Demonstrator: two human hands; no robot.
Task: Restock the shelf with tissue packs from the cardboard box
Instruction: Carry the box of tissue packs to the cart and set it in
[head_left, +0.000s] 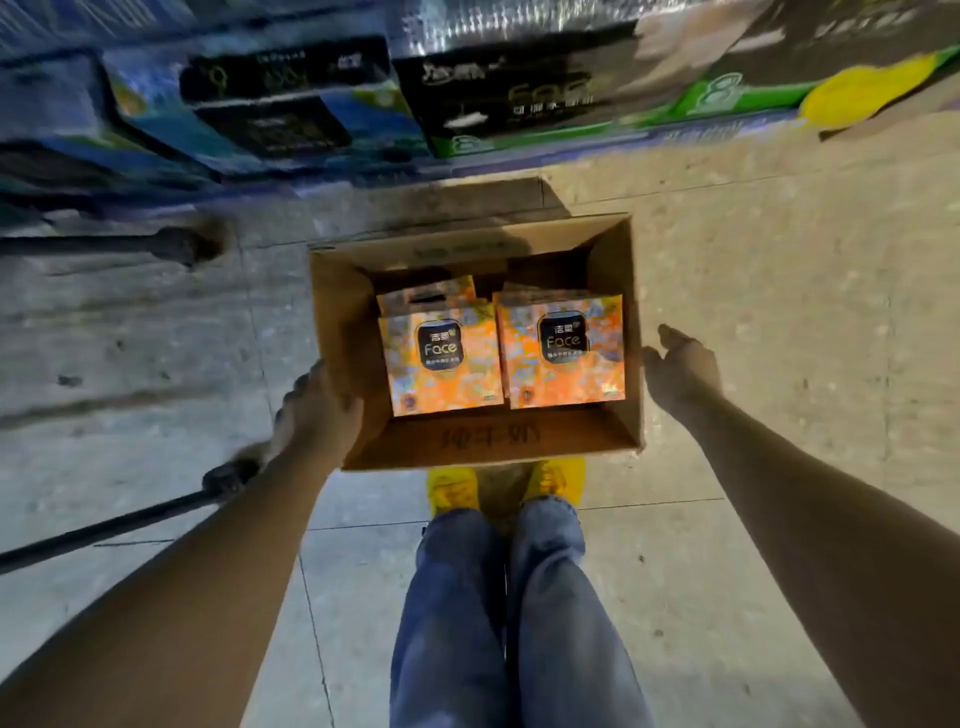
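An open cardboard box (493, 439) sits low in front of me, and its near edge hides the toes of my shoes. Two orange tissue packs lie flat in it side by side, one on the left (441, 358) and one on the right (563, 348). A third pack (431, 296) is partly hidden behind the left one. My left hand (317, 410) grips the box's left wall. My right hand (680, 369) is beside the right wall with its fingers spread and holds nothing. I cannot tell whether it touches the wall.
The shelf (519, 93) runs along the top, stocked with blurred black, blue and green tissue packs. Two dark metal legs with feet (176, 244) (223, 478) stand on the tiled floor at the left. My jeans and yellow shoes (452, 488) are directly below the box.
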